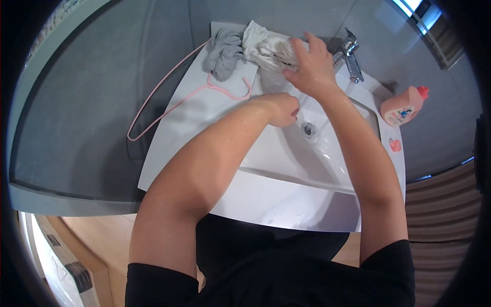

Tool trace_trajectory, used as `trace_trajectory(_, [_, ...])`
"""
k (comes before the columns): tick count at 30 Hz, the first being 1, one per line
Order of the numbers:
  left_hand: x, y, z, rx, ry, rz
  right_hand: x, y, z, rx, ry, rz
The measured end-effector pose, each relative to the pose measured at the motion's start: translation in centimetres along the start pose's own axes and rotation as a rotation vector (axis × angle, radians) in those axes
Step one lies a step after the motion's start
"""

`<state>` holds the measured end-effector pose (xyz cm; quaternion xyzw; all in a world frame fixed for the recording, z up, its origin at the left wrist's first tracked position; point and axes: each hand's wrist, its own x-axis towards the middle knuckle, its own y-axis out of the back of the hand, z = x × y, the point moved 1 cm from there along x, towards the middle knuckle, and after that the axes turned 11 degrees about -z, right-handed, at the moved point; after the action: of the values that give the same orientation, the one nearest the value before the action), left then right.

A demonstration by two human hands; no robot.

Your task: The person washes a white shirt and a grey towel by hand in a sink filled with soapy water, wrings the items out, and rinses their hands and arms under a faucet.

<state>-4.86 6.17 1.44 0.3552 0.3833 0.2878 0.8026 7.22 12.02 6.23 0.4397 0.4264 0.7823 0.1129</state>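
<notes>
My left hand [283, 109] is loosely curled over the left side of the white washbasin [327, 176], its palm turned inward and no object showing in it. Farther back, my right hand [314, 67] has its fingers spread, at the right edge of a crumpled white cloth [266, 49]. Whether the fingertips touch that cloth, I cannot tell. The white cloth lies bunched at the basin's back left rim. Beside it on the counter is a bunched grey cloth [224, 53]. A pink clothes hanger [192, 94] lies in front of the grey cloth, partly overhanging the counter's left edge.
A chrome faucet [352, 59] stands at the back, right of my right hand. A metal drain [309, 130] sits in the basin. On the right ledge are a pink bottle [400, 108] with a red cap and a small pink-red piece [394, 145]. Grey walls enclose the counter.
</notes>
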Motion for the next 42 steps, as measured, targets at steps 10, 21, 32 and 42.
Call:
trace_trajectory(10, [0.0,-0.4,-0.1,0.035,-0.072,0.071,2.0,-3.8,2.1,0.406,-0.117,-0.241])
trace_trajectory(21, [-1.1,-0.4,0.2,-0.014,-0.050,0.185,-7.7,8.1,1.4,0.791,-0.382,-0.020])
trace_trajectory(32, [0.1,-0.6,0.6,0.179,0.031,0.455,-15.8,4.7,7.0,1.068,-0.803,-0.210])
trace_trajectory(42, [0.4,-1.9,1.3,-0.419,-0.255,0.064,-17.5,0.1,12.0,0.771,-0.682,-0.463])
